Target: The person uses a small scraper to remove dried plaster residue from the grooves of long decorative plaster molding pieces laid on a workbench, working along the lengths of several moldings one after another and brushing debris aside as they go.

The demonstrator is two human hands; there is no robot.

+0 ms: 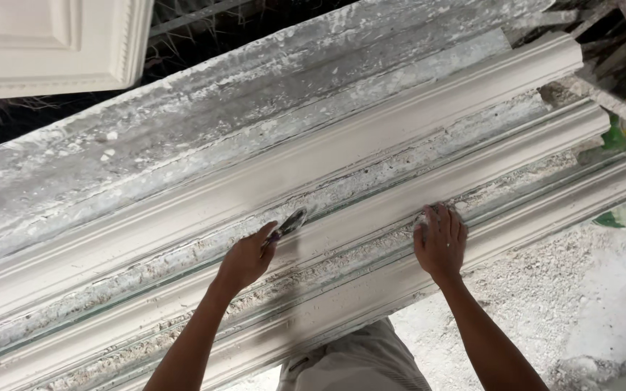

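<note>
light: soft, even daylight | shadows: faint under arms | glare: none | focus: slight blur throughout

A white panelled slab [45, 43] hangs top left, crumbly rubble [545, 297] (perhaps plaster) strewn lower right.

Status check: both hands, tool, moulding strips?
Left hand grips small scraper against middle moulding strip. Right hand flat on it, empty. Plaster crumbs between strips.
</note>
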